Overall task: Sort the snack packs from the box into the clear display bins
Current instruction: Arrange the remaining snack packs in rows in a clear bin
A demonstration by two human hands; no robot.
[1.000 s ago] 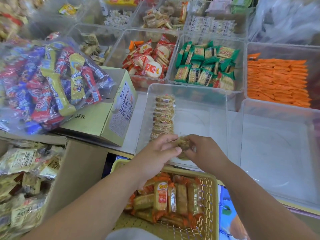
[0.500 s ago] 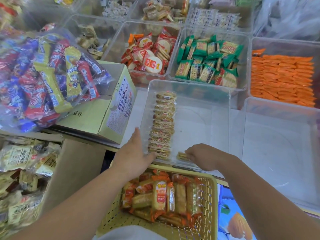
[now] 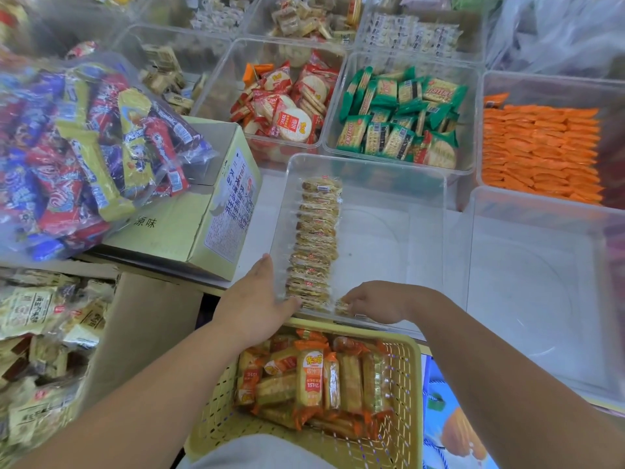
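Yellow basket (image 3: pixel 411 394) nearest, stocked with orange-ended snack packs (image 3: pixel 313 380). Just beyond, left hand (image 3: pixel 255 302) flat and open, holding nothing, pressed to the clear bin (image 3: pixel 372 167) at its near-left wall. Right hand (image 3: pixel 375 301) fingertips pinch one small pack (image 3: pixel 341 305) at the bin floor, beside the row (image 3: pixel 316 242). Best: stand it upright, snug against the row's near end, starting a parallel second column.

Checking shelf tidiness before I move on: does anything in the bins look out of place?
One orange pack sits in the far left corner of the bin of red round-cracker packs, unlike the rest there. The row of packs in the near bin looks straight.
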